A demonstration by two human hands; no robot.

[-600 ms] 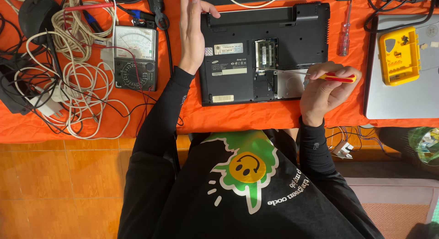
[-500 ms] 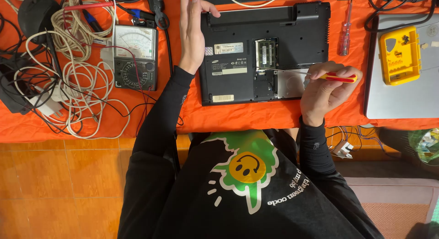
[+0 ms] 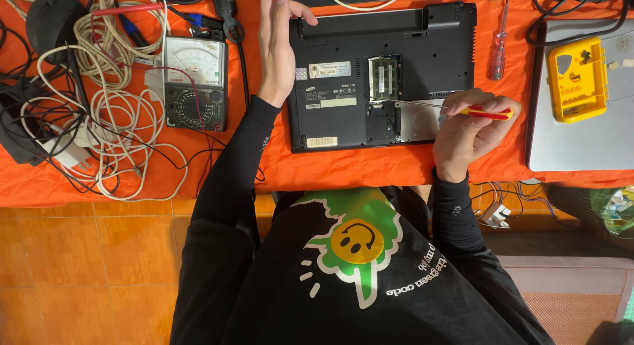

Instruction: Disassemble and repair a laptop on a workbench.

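Note:
A black laptop (image 3: 343, 68) lies bottom-up on the orange cloth (image 3: 356, 167), with its memory bay (image 3: 384, 77) uncovered. My right hand (image 3: 469, 137) grips a screwdriver with a red and yellow handle (image 3: 487, 112). Its thin shaft reaches left, and the tip sits at the lower edge of the memory bay. My left hand (image 3: 276, 48) stands flat on its edge along the laptop's left side, fingers straight and together. It holds nothing, and the thumb rests at the laptop's top left corner.
An analog multimeter (image 3: 195, 81) with red and black leads lies left of my left hand, beside a tangle of white cables (image 3: 99, 120). A second screwdriver (image 3: 498, 44) lies right of the laptop. A silver laptop (image 3: 581, 140) carries a yellow case (image 3: 578, 81).

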